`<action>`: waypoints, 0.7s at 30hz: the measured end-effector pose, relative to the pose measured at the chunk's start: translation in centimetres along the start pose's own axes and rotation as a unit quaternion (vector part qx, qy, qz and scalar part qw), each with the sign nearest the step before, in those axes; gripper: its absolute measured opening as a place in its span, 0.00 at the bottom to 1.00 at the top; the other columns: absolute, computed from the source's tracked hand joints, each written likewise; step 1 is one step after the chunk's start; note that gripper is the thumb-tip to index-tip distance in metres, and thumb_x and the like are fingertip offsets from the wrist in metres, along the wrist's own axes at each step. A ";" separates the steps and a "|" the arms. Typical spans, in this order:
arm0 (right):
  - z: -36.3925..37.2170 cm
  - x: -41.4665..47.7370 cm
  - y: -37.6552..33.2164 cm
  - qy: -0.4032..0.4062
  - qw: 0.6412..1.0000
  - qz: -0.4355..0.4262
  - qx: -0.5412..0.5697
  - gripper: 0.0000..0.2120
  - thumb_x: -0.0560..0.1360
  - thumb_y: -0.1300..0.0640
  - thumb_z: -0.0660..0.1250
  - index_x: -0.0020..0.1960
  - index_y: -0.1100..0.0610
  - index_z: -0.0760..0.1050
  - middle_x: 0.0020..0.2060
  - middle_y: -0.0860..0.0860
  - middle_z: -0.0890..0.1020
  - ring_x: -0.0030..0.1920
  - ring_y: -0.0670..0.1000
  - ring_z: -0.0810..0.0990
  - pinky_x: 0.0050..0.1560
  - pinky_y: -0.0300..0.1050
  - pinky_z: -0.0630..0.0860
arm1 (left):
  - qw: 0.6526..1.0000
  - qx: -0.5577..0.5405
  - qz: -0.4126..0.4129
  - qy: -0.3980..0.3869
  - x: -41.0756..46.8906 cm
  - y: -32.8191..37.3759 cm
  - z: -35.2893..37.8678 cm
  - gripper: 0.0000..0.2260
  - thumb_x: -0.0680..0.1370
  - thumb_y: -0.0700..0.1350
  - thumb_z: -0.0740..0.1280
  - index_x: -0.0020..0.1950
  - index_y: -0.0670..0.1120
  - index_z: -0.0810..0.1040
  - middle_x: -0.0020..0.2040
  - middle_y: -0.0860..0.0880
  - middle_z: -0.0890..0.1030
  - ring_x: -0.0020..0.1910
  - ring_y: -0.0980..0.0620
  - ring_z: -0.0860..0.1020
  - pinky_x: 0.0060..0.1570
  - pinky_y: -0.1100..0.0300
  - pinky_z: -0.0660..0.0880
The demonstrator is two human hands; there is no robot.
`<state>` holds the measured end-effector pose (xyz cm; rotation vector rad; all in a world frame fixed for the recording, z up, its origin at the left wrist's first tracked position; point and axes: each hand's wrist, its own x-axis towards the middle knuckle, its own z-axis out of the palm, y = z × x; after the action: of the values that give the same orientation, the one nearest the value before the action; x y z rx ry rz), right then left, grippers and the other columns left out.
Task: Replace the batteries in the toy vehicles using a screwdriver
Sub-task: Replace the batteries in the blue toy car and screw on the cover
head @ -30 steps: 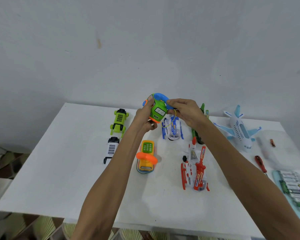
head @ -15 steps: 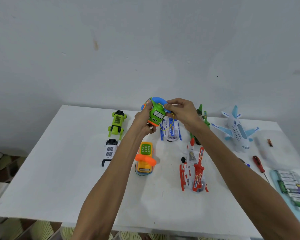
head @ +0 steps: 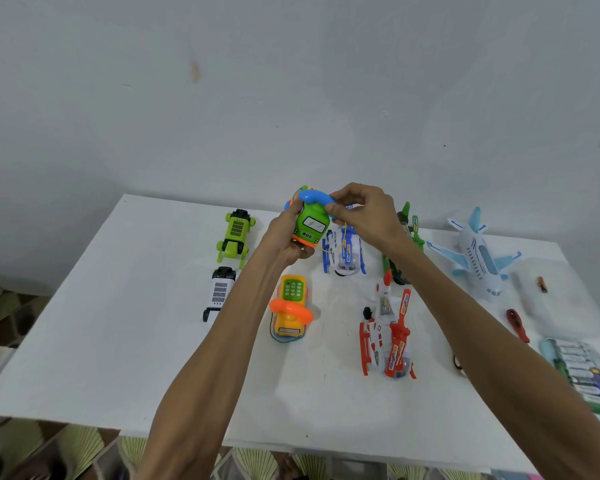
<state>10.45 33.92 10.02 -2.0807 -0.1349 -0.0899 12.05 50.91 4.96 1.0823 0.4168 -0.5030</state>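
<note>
Head view, left to right: the left hand (head: 284,233) cups the bus (head: 309,226) from its left side and from beneath. Its fingers are curled round the body, holding the bus up above the far middle of the table (head: 118,323) with the windscreen towards the camera. Over the roof lies a blue handset (head: 314,197), and the right hand (head: 364,216) pinches its right end between thumb and fingers. A thin yellow cord (head: 340,240) dangles below that hand. Farther right, the screwdriver (head: 517,323) and the batteries (head: 582,372) lie untouched on the table.

The bus looks like hollow moulded plastic: light, stiff and smooth enough to slip (a wrap round the body should serve better than a fingertip pinch). The handset is probably loose and tethered only by the cord, so it is a poor thing to lift by. The flanks are the place to hold when turning the bus over to find the battery door.

Against a second ago, the bus stands more upright, and the right hand has climbed from the bus's side to the handset's end.
</note>
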 end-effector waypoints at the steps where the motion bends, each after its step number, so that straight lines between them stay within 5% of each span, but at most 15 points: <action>1: 0.0 0.0 -0.1 0.000 1.000 -0.004 -0.008 0.09 0.75 0.56 0.76 0.54 0.58 0.83 0.46 0.52 0.87 0.40 0.50 0.87 0.47 0.44 0.85 | 1.000 0.003 0.000 -0.003 0.0 0.2 -0.1 0.18 0.79 0.64 0.66 0.55 0.49 0.75 0.36 0.47 0.78 0.29 0.50 0.72 0.31 0.62 0.66; 5: 0.2 0.3 -0.7 -0.011 0.999 -0.018 -0.031 0.10 0.76 0.57 0.75 0.54 0.60 0.83 0.45 0.53 0.86 0.36 0.48 0.86 0.40 0.35 0.81 | 1.000 -0.003 -0.006 -0.009 0.4 -0.1 -0.7 0.18 0.79 0.63 0.66 0.56 0.49 0.74 0.37 0.46 0.76 0.33 0.49 0.70 0.33 0.61 0.64; 9: 1.2 0.4 -0.5 -0.010 0.999 -0.012 -0.033 0.09 0.75 0.58 0.76 0.53 0.61 0.83 0.42 0.52 0.86 0.33 0.48 0.86 0.39 0.42 0.84 | 1.000 -0.002 0.009 -0.014 0.8 -0.4 -1.6 0.17 0.80 0.62 0.65 0.56 0.48 0.75 0.39 0.46 0.76 0.33 0.50 0.70 0.30 0.62 0.64; 13: 2.3 0.4 0.0 -0.009 0.998 -0.026 -0.048 0.09 0.73 0.61 0.76 0.51 0.63 0.82 0.43 0.52 0.85 0.31 0.39 0.81 0.37 0.37 0.79 | 0.999 -0.008 0.014 -0.030 1.2 -1.0 -2.8 0.17 0.82 0.59 0.63 0.58 0.47 0.77 0.42 0.45 0.79 0.36 0.48 0.74 0.32 0.60 0.64; 16: 3.4 1.0 0.3 -0.027 0.994 -0.043 -0.094 0.08 0.73 0.60 0.76 0.51 0.59 0.81 0.44 0.46 0.83 0.34 0.39 0.80 0.48 0.46 0.78 | 0.999 -0.006 0.006 -0.037 1.4 -1.0 -3.3 0.15 0.83 0.56 0.62 0.54 0.45 0.79 0.43 0.45 0.83 0.45 0.45 0.80 0.38 0.56 0.68; 21: 5.9 2.0 2.1 -0.051 0.989 -0.026 -0.136 0.09 0.73 0.60 0.74 0.53 0.58 0.79 0.47 0.50 0.84 0.50 0.51 0.82 0.53 0.53 0.80 | 1.000 -0.005 -0.019 0.012 2.3 -1.4 -4.4 0.12 0.83 0.53 0.62 0.52 0.45 0.77 0.39 0.46 0.82 0.38 0.47 0.81 0.41 0.53 0.74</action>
<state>12.75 38.20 5.56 -2.3562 -0.2515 -0.0353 12.84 54.00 0.85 1.0737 0.4605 -0.5213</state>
